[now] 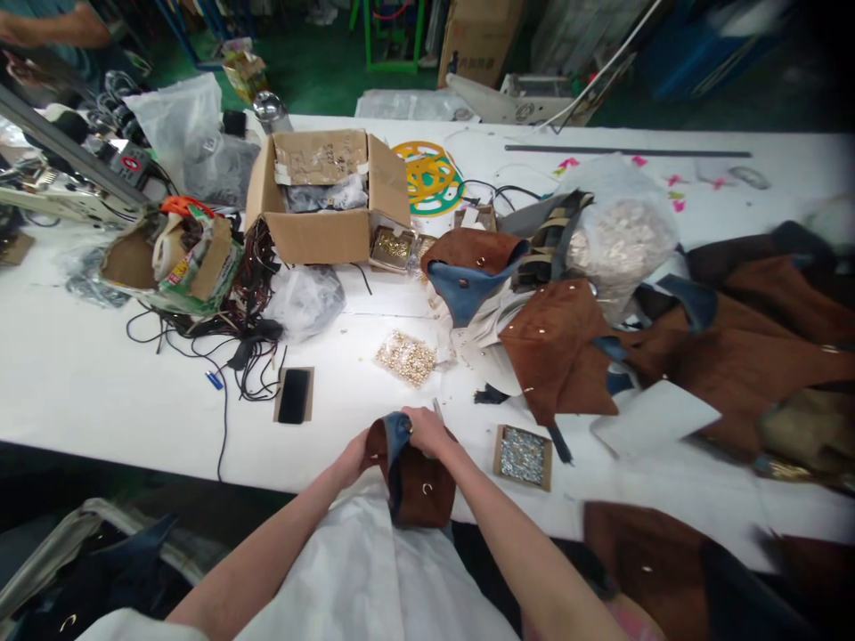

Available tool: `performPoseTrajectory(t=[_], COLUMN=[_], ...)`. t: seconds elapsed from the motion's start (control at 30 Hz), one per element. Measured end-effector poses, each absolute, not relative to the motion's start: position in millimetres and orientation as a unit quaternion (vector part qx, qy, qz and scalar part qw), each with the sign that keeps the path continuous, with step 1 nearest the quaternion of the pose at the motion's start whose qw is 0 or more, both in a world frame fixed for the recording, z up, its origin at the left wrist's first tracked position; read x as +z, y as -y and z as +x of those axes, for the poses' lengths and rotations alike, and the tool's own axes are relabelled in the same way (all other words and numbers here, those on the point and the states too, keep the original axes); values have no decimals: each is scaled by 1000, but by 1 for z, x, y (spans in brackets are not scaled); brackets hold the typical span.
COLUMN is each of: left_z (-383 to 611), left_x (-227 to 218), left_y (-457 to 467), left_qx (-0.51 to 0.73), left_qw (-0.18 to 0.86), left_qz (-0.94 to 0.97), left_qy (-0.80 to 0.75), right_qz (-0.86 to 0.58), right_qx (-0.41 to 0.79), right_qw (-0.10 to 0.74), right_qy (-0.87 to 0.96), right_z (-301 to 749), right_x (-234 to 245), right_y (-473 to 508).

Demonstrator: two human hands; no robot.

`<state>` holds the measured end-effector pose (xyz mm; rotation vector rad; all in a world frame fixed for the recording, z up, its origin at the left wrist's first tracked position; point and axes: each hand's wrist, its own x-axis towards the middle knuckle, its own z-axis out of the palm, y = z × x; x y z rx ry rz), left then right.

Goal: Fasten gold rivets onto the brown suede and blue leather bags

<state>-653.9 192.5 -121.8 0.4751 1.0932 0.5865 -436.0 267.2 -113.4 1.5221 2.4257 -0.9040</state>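
At the table's near edge I hold a brown suede bag piece with a blue lining [424,494]; a small metal ring shows on its lower part. My left hand [354,458] grips its left edge, with the fingers partly hidden behind the material. On the upper blue fold, my right hand [427,432] is closed with fingertips pinched together. A thin metal stick-like thing [437,410] shows just beyond the right hand; whether the hand touches it I cannot tell. Past the hands lies a clear bag of gold beads or studs [405,358].
Right of my hands stands a small box of silver metal parts [522,456]. Brown suede pieces [567,347] pile up on the right. A phone [294,396], black cords [254,361] and an open carton [321,236] are on the left. Another person's arm [60,27] shows far left.
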Motion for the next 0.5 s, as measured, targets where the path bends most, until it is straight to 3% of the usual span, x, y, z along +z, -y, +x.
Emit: performPoseTrajectory(t=[0.23, 0.5], left_z=[-631, -616], left_x=[-123, -143], left_y=[-220, -223], left_qx=[282, 260], left_qw=[773, 670], left_qz=[298, 459], left_qy=[-484, -522], right_qz=[564, 602], right_qx=[-386, -353], right_qw=[-173, -182], right_qy=[-710, -693], right_z=[-413, -395], right_x=[-114, -118], right_y=[-245, -219])
